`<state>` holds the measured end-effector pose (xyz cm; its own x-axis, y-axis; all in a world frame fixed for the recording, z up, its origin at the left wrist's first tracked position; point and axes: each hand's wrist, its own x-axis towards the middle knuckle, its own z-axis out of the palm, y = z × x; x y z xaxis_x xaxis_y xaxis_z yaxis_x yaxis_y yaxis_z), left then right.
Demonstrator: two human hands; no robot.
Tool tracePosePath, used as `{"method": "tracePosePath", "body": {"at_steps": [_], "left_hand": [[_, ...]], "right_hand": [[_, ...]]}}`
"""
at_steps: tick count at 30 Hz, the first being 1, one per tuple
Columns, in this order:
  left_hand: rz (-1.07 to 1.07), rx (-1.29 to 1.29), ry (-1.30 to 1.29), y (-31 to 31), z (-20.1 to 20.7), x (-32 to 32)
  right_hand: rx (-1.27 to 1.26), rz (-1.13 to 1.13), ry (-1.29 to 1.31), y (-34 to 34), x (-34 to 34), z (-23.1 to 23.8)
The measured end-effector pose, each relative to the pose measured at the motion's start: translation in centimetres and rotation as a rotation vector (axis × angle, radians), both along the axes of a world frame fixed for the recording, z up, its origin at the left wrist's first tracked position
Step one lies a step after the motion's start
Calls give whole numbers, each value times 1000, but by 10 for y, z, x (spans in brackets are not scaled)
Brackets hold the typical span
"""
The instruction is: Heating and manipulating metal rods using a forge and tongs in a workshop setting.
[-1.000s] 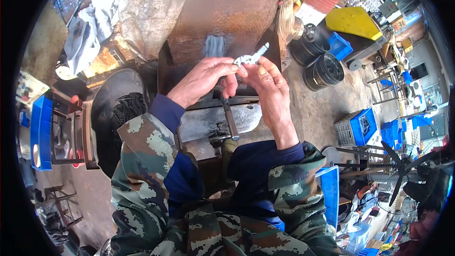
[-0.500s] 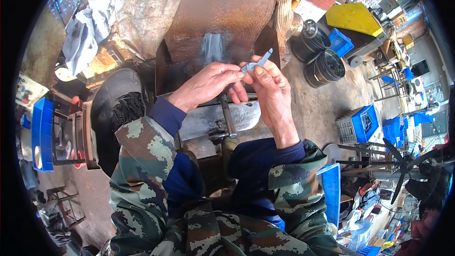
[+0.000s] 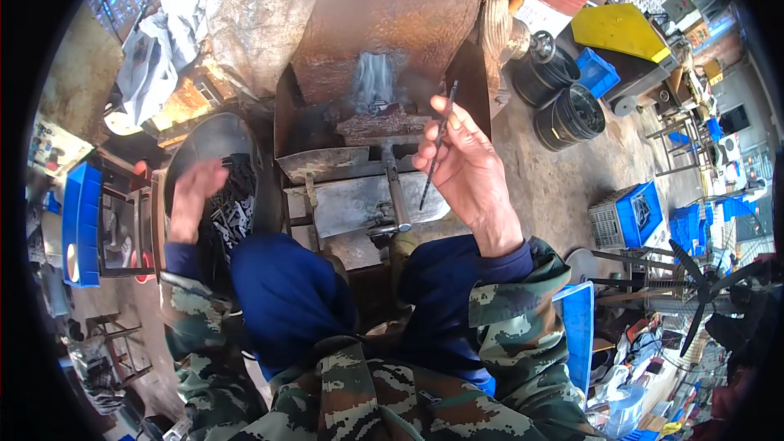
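My right hand (image 3: 469,167) pinches a thin dark metal strip (image 3: 439,147) between thumb and fingers. The strip is seen nearly edge-on, upright and slightly tilted, in front of the rusty machine housing. My left hand (image 3: 194,196) is blurred over the left side of a black tub (image 3: 181,165); its fingers are too smeared to read. Inside the tub lie many dark strips and shiny grey metal pieces (image 3: 233,216). Between my knees and the housing sits a pale metal plate (image 3: 343,204) with a rod-shaped bar (image 3: 397,196) across it.
Water runs down the rusty housing (image 3: 408,16) into an open metal trough (image 3: 314,162). Two black buckets (image 3: 569,118) and a grey crate with a blue lining (image 3: 625,216) stand to the right. A fan (image 3: 701,286) is at lower right, a blue bin (image 3: 82,224) at far left.
My left hand has left the toothed grey piece both hands held and moved left to the tub. My right hand now holds a dark strip; whether it is the same piece cannot be told.
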<state>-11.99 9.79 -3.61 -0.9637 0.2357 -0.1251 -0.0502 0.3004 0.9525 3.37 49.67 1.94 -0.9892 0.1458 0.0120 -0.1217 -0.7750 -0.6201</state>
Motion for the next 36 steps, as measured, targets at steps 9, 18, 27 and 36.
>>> {"method": "tracePosePath", "body": {"at_steps": [9, 18, 27, 36], "left_hand": [[6, -764, 145, -122, -230, 38], [9, -963, 29, -76, -235, 57], [258, -200, 275, -106, -188, 53], [204, 445, -80, -1, -12, 47]], "right_hand": [[-83, 74, 32, -8, 3, 5], [-22, 27, 11, -6, 4, 3], [18, 52, -66, -4, -2, -1], [136, -30, -200, -11, 0, 4]]}}
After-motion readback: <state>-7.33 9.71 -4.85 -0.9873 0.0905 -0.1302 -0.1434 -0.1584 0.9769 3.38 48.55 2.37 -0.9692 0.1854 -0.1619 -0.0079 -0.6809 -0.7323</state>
